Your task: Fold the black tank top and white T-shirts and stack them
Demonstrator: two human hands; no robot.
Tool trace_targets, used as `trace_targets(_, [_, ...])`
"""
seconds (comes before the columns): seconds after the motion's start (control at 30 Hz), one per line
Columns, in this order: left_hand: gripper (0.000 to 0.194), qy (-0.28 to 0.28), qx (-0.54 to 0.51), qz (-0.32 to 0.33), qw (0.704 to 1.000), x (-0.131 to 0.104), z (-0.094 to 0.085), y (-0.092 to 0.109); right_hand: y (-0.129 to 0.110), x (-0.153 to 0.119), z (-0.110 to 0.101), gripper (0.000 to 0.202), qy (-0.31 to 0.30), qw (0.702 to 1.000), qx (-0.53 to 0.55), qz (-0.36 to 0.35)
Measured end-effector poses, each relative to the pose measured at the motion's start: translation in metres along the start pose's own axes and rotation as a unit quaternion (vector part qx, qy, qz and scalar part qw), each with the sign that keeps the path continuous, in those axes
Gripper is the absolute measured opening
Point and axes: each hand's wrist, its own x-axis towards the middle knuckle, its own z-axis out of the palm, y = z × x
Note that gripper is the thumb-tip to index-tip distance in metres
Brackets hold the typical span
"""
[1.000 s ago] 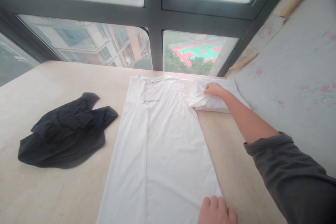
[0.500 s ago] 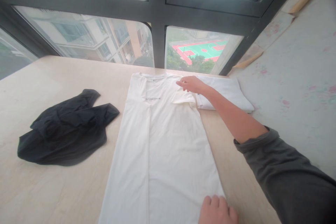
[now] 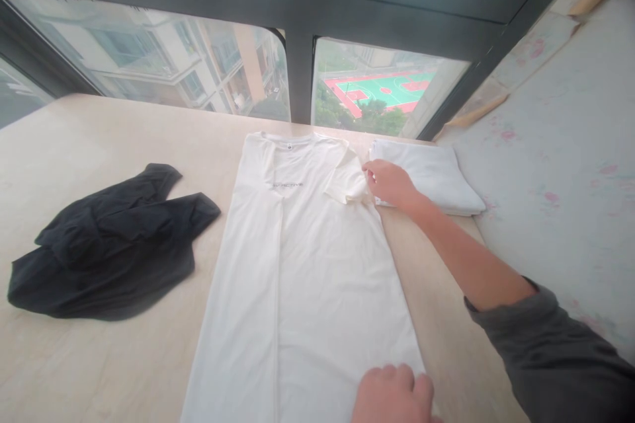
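Note:
A white T-shirt [image 3: 342, 277] lies lengthwise on the pale surface, its collar toward the window. Its left side is folded inward, and a short sleeve [image 3: 346, 178] is turned back over the upper right. My right hand [image 3: 389, 182] is at that sleeve's outer edge, thumb and fingertips pinched against the cloth. At the bottom of the view, my left hand [image 3: 393, 395] has its fingers curled over the shirt's lower right part; its fingertips are hidden. Dark print shows on the chest, partly covered by the left fold.
A crumpled black garment [image 3: 114, 244] lies on the left of the pale stone-like surface [image 3: 124, 370]. Folded white cloth [image 3: 426, 175] rests at the back right, beside the floral wall [image 3: 560, 165]. A dark window frame [image 3: 300, 46] stands behind.
My right hand has moved right and slightly nearer, from over the turned-back sleeve to its outer edge. The left hand stays on the lower shirt. The view has shifted slightly.

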Motion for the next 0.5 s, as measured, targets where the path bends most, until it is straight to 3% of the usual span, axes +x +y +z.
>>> trace_targets(0.1, [0.023, 0.085, -0.023, -0.058, 0.994, -0.015, -0.074, -0.045, -0.007, -0.042, 0.013, 0.025, 0.042, 0.996, -0.071, -0.024])
trace_targets(0.2, [0.024, 0.152, 0.01, -0.116, 0.981, 0.013, -0.153, -0.101, -0.012, -0.061, 0.028, 0.022, 0.067, 0.989, -0.117, -0.056])
trace_targets(0.33, [0.028, 0.264, 0.003, -0.16, 0.951, 0.114, -0.23, -0.165, -0.014, -0.055, 0.045, 0.021, 0.116, 0.983, -0.124, -0.073])
trace_targets(0.4, [0.037, 0.289, -0.013, -0.18, 0.94, 0.17, -0.255, -0.186, -0.012, -0.049, 0.051, 0.019, 0.142, 0.979, -0.126, -0.073])
trace_targets(0.5, [0.057, 0.309, -0.049, -0.194, 0.93, 0.239, -0.276, -0.202, -0.007, -0.047, 0.058, 0.023, 0.174, 0.973, -0.126, -0.085])
